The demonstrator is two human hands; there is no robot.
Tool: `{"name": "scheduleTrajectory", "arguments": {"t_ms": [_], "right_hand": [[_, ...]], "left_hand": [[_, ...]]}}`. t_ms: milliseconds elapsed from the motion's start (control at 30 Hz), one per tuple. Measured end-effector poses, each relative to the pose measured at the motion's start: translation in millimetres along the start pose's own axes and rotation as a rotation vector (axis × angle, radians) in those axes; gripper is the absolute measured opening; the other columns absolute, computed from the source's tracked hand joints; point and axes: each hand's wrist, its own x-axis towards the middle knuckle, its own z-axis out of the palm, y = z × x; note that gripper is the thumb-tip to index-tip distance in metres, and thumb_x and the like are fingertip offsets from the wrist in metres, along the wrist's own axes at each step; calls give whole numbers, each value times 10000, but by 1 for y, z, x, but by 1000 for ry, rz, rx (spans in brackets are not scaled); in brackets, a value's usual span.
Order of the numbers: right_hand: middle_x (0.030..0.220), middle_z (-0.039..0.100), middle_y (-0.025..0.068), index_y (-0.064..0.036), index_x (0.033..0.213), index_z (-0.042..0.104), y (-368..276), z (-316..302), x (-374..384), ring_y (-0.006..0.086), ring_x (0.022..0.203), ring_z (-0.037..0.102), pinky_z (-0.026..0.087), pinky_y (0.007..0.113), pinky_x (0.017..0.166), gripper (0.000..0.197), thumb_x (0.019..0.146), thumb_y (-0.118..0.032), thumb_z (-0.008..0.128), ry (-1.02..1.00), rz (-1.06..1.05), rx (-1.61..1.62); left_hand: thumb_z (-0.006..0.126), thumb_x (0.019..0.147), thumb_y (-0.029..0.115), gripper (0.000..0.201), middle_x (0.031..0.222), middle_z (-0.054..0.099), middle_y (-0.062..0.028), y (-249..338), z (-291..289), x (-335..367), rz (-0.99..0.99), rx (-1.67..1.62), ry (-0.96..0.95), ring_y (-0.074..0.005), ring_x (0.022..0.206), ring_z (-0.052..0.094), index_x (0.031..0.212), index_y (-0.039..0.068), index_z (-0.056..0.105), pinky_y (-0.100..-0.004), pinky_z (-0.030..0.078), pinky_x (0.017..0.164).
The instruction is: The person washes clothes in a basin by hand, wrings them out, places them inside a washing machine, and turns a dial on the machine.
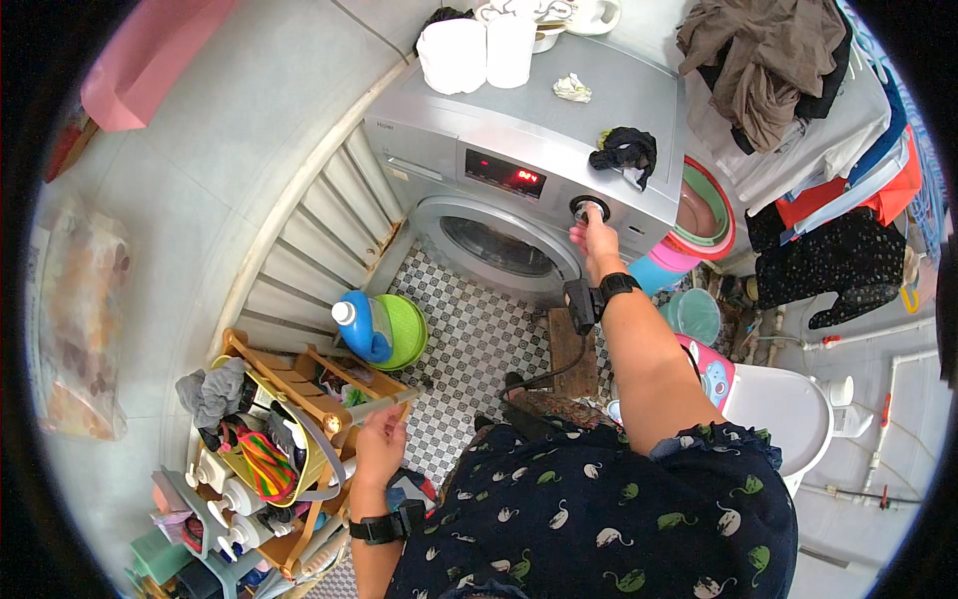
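Washing machine (519, 150) knob (589, 210) under right hand (596, 238); black cloth (626, 152) just above.

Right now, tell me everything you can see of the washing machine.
The washing machine is a silver-grey front loader, upright on the checkered floor. Its round glass door looks shut; a red-lit display glows on the front panel. The right hand touches the round dial. Two white containers, a crumpled scrap and a dark cloth lie on top.

I stretch my right hand (593, 238) forward on a straight arm, fingers pinched together, while my left hand (380, 440) hangs low, loosely curled.
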Motion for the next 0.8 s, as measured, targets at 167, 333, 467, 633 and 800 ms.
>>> {"name": "scheduleTrajectory", "arguments": {"t_ms": [167, 333, 467, 633, 800], "right_hand": [[729, 616, 12, -103, 839, 596, -2, 0, -10, 111, 616, 551, 362, 266, 626, 459, 797, -543, 473, -51, 55, 146], [750, 619, 12, -110, 844, 599, -2, -1, -10, 108, 644, 552, 369, 262, 622, 454, 795, -545, 479, -79, 78, 155], [762, 619, 5, -112, 855, 603, -3, -2, -14, 106, 648, 551, 379, 259, 612, 472, 798, -562, 473, -96, 74, 110], [736, 606, 54, -33, 876, 601, -6, -2, -15, 117, 583, 548, 420, 225, 530, 478, 810, -498, 514, -57, 54, 137], [747, 606, 56, -32, 898, 599, -3, -2, -12, 118, 615, 555, 430, 231, 558, 494, 823, -507, 486, -59, 52, 110]], "left_hand": [[571, 768, 64, 239, 836, 565, -167, 6, -2, 3, 24, 33, 6, -266, 714, 590, 998, -3, 577, -330, 475, 660], [577, 766, 82, 230, 805, 566, -157, -5, 1, 5, 61, 30, -13, -270, 688, 578, 977, -8, 584, -339, 468, 642], [579, 764, 79, 230, 796, 569, -149, -3, 3, 3, 39, 9, 22, -257, 673, 577, 978, -4, 587, -328, 469, 639], [582, 764, 79, 228, 807, 572, -138, 7, 1, 3, 41, 16, 17, -230, 667, 581, 982, 12, 595, -307, 469, 617], [584, 767, 83, 221, 808, 570, -140, 5, 4, 4, 27, 22, 19, -230, 666, 580, 977, 14, 597, -306, 469, 615]]}}
